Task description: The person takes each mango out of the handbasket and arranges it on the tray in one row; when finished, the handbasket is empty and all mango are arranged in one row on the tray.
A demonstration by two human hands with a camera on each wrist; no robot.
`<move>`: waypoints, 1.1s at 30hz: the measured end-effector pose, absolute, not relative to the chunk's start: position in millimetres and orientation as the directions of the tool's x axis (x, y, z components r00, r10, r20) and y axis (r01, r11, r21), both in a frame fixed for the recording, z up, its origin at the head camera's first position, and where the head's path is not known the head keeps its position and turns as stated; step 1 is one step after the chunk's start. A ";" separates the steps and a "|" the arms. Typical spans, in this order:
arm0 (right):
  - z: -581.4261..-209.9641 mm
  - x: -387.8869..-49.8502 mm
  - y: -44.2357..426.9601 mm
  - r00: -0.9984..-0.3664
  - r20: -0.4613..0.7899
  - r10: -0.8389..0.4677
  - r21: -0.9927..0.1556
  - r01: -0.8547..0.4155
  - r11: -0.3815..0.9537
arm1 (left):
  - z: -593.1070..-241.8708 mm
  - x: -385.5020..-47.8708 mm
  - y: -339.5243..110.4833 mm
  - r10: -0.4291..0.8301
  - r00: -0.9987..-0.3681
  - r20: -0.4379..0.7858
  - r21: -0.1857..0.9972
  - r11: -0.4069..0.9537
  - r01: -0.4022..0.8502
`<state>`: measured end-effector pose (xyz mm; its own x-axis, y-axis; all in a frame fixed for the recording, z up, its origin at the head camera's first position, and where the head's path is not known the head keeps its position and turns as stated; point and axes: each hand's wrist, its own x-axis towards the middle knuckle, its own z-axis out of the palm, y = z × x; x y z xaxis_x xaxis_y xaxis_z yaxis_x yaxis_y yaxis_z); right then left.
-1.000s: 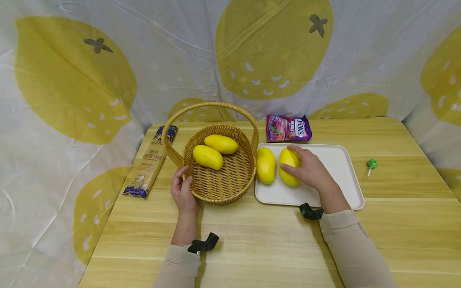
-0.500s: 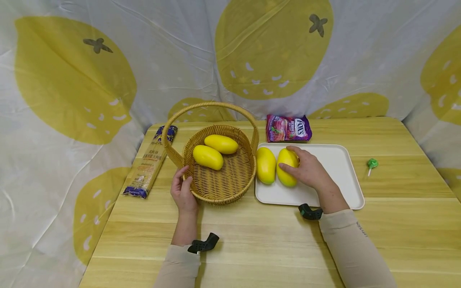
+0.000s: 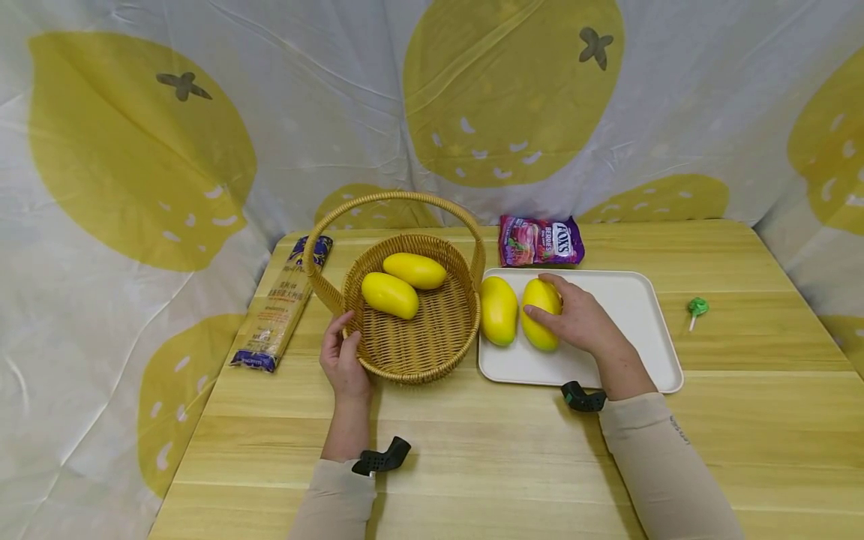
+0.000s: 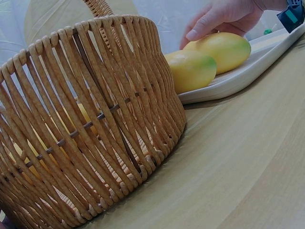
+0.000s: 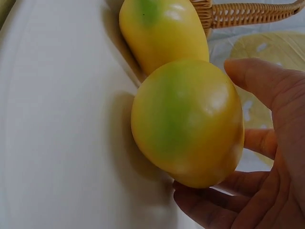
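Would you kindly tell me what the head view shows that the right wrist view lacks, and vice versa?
Head view only: the left hand at the basket, two mangoes inside it, the pasta packet, sweets bag and lollipop.
Right wrist view only: the lower fingertips beside the held mango, near the tray.
Both: the right hand, that mango, its neighbour, the tray and part of the basket.

From here I see the tray [image 3: 624,315] right of the basket [image 3: 432,341], the packet [image 3: 280,304] left of it, two mangoes [image 3: 390,295] inside it.

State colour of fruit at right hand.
Fruit is yellow with green patch; clearest in right wrist view.
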<state>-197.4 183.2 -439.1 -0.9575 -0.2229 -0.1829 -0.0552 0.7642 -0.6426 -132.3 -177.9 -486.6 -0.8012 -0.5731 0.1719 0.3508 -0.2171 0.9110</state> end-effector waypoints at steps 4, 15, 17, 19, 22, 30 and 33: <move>-439.4 -198.0 183.0 -0.957 -0.190 -0.218 -0.637 -0.049 0.770 | -486.2 -132.2 -177.9 -0.573 -0.802 0.169 0.911 -0.221 0.349; -439.0 -197.9 179.9 -0.959 -0.183 -0.218 -0.643 -0.050 0.764 | -486.8 -131.5 -177.8 -0.570 -0.803 0.172 0.911 -0.217 0.350; -439.8 -198.1 178.6 -0.958 -0.185 -0.220 -0.647 -0.050 0.761 | -486.7 -131.7 -177.9 -0.570 -0.803 0.171 0.912 -0.218 0.348; -439.8 -198.0 177.6 -0.957 -0.187 -0.222 -0.648 -0.050 0.760 | -486.6 -131.9 -177.8 -0.569 -0.804 0.169 0.910 -0.222 0.349; -439.8 -198.2 177.7 -0.957 -0.192 -0.219 -0.644 -0.046 0.764 | -486.0 -132.3 -177.4 -0.570 -0.804 0.170 0.909 -0.225 0.352; -438.8 -197.9 179.9 -0.956 -0.197 -0.219 -0.648 -0.040 0.760 | -485.9 -132.4 -176.8 -0.578 -0.799 0.166 0.913 -0.216 0.346; -439.0 -197.7 180.3 -0.955 -0.202 -0.218 -0.653 -0.035 0.757 | -485.8 -132.3 -176.6 -0.582 -0.797 0.163 0.913 -0.217 0.346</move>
<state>-197.7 180.3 -439.0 -0.9547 -0.2183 -0.2023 -0.0348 0.7569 -0.6526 -132.3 -176.6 -485.8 -0.7968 -0.5819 0.1630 0.3456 -0.2174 0.9129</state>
